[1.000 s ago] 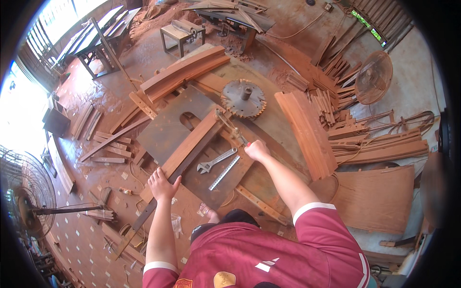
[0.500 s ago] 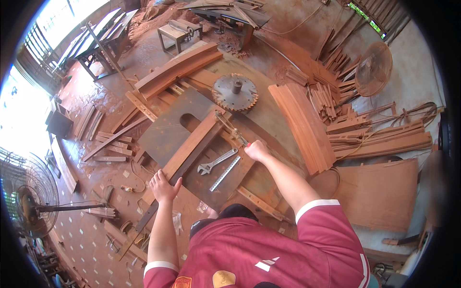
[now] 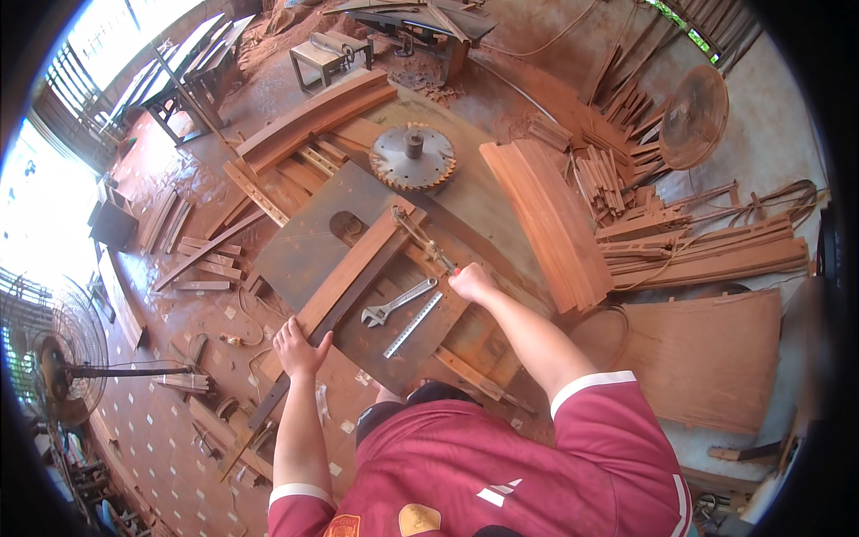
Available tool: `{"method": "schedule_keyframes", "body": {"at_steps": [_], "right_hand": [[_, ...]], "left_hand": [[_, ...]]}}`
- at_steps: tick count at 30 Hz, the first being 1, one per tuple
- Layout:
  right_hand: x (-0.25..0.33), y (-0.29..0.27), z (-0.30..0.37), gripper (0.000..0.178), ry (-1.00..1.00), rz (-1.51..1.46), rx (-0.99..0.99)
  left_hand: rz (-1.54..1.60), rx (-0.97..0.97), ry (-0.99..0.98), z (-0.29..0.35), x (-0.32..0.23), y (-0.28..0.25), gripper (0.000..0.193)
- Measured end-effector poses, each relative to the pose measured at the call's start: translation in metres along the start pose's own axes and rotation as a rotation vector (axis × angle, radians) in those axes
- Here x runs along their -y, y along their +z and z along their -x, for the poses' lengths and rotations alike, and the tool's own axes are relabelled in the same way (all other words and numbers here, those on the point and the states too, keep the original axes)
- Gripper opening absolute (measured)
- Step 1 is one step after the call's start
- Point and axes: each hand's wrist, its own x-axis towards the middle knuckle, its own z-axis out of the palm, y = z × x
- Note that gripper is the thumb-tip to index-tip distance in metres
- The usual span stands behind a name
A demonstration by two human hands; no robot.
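Note:
A long reddish wooden beam (image 3: 353,276) lies slantwise across the dark metal saw table (image 3: 300,234), with a dark strip along its near side. My left hand (image 3: 301,349) grips the beam's near end, thumb on one side and fingers over the other. At its far end sits a metal clamp (image 3: 419,234) with a red handle. My right hand (image 3: 472,283) is closed around that handle, which it mostly hides. Between my arms, an adjustable wrench (image 3: 398,302) and a steel ruler (image 3: 412,325) lie on the table. A toothed circular saw blade (image 3: 412,157) lies flat beyond the clamp.
Wooden boards (image 3: 550,228) are stacked at the bench's right, and another thick piece (image 3: 313,121) lies along its far left. Offcuts (image 3: 617,183) heap up by the right wall. A floor fan (image 3: 63,367) stands at left. Loose strips (image 3: 210,259) lie on the dusty floor.
The view has shifted a little, so the bench, blade and boards appear slightly farther left and up. Both hands keep their holds on the beam and the clamp.

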Motion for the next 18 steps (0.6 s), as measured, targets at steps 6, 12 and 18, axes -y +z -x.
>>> {"method": "schedule_keyframes", "body": {"at_steps": [6, 12, 18], "right_hand": [[-0.034, -0.005, 0.016, 0.044, -0.004, -0.013, 0.017], [-0.071, -0.011, 0.034, 0.043, -0.044, -0.005, 0.02], [-0.099, -0.019, 0.054, 0.044, 0.004, -0.012, 0.006]], "left_hand": [[0.006, -0.01, -0.003, 0.032, -0.023, -0.001, 0.094], [-0.001, -0.011, -0.006, 0.067, -0.046, 0.001, 0.093], [0.019, 0.04, -0.044, 0.095, -0.066, -0.001, 0.093]]}}
